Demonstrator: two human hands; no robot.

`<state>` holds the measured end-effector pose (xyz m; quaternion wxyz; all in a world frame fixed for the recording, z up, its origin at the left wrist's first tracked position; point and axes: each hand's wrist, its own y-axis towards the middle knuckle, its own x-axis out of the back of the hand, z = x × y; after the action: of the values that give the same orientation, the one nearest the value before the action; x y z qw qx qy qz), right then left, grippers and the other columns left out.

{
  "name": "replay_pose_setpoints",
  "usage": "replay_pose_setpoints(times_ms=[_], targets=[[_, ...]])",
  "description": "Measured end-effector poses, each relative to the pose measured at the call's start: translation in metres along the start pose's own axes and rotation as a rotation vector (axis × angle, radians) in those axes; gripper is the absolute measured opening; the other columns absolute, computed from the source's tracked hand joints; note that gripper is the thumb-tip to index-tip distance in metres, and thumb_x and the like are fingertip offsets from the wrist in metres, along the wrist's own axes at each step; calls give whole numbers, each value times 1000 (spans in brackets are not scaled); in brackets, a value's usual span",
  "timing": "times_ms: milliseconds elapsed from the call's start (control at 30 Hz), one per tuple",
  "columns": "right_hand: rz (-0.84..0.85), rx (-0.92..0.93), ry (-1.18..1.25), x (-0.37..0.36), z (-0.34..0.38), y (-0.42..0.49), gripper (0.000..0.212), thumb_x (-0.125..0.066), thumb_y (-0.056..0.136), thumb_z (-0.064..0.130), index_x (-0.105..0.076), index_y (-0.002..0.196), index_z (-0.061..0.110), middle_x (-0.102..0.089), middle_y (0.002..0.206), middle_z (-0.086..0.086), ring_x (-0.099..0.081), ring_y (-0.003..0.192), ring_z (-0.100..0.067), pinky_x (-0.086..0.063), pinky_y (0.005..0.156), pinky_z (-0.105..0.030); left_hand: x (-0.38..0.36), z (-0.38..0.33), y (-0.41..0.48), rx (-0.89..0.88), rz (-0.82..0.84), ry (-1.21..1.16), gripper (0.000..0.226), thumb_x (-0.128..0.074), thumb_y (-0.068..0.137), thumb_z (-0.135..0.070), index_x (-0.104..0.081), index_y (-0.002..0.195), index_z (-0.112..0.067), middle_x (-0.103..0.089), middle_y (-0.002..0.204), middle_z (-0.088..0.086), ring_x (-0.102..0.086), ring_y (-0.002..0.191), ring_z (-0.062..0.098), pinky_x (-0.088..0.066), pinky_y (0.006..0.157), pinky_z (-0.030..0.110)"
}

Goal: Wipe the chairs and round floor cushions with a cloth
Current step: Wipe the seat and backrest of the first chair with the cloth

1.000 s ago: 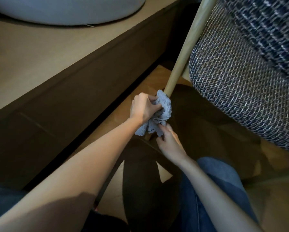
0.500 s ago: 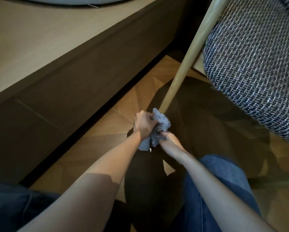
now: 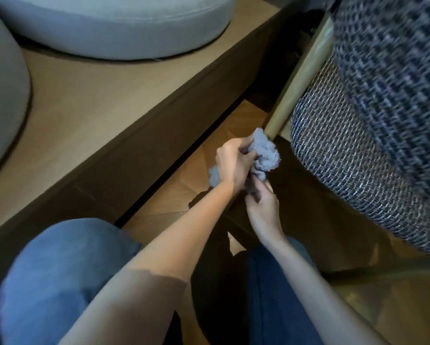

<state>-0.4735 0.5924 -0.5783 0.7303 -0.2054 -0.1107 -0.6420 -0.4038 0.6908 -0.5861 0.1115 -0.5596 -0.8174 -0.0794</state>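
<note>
The cloth (image 3: 266, 155), wrapped low around the chair leg (image 3: 299, 80) a moment ago, now sits bunched at the leg's lower visible end. The left hand (image 3: 234, 165) grips it and the right hand (image 3: 263, 210) pinches its lower fold (contact with the wood is unclear). This leg looks nearly finished. Parquet floor (image 3: 181, 188) lies beneath; grey round cushions (image 3: 122, 26) wait unwiped on the raised wooden platform (image 3: 89, 103), near its far edge.
</note>
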Motion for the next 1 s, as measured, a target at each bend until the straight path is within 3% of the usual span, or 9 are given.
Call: replay_pose_setpoints(times_ms=[133,267,400,500,567,633,767,867,1000], targets=[[-46,-7,15,0,56,7,49,-49,92,-5,-49,137,12,-42,142,0,-40,133,-12,-33,112,-31,30,-68,28,-61,61,28,34,-71,83,-8,-69,116,-13,-68,117,2,-62,110,14,-47,98,31],[-17,-33,0,-2,115,15,51,-48,90,-10,-46,138,7,-40,145,-4,-39,134,-12,-30,106,-16,75,-113,46,-50,63,64,37,-67,85,-8,-67,121,-17,-66,121,-1,-60,110,9,-45,98,23],[4,-25,76,-1,177,15,53,-48,88,-11,-47,136,13,-42,129,14,-36,111,26,-28,91,6,119,-157,55,-49,105,65,41,-62,87,-8,-60,127,-19,-63,122,-3,-57,110,6,-44,94,17],[32,-36,103,5,224,4,52,-48,88,-9,-50,135,12,-39,132,16,-36,112,21,-28,94,4,153,-201,58,-37,84,53,41,-61,86,-2,-60,126,-14,-62,116,-7,-55,104,0,-37,83,-2],[33,-46,134,11,257,-8,51,-48,88,-9,-52,132,16,-39,125,28,-38,108,28,-29,92,5,176,-233,59,-26,74,80,41,-60,86,-1,-59,125,-11,-60,112,-8,-52,101,-2,-34,80,-6],[20,-57,150,20,292,-18,50,-48,88,-8,-52,132,15,-37,123,30,-35,106,33,-29,88,7,199,-267,59,2,91,108,41,-59,87,-2,-57,128,-11,-60,114,-5,-53,104,3,-35,83,-2],[58,-31,155,44,366,-43,46,-49,89,-9,-58,126,17,-36,144,10,-35,118,26,-34,88,2,246,-339,48,30,197,63,43,-52,93,-2,-50,134,-13,-57,126,-1,-52,118,11,-41,99,20],[70,-12,142,68,423,-60,40,-52,89,-7,-62,121,13,-30,144,17,-31,118,28,-38,79,1,282,-387,38,-36,249,97,49,-44,97,-1,-43,142,-21,-53,131,1,-47,119,6,-36,96,7],[-13,-46,83,99,483,-85,33,-54,90,-4,-65,101,25,-32,138,15,-26,114,32,-37,77,3,318,-439,34,-78,328,282,56,-37,98,-2,-36,144,-33,-49,125,2,-40,108,1,-27,83,-5]])
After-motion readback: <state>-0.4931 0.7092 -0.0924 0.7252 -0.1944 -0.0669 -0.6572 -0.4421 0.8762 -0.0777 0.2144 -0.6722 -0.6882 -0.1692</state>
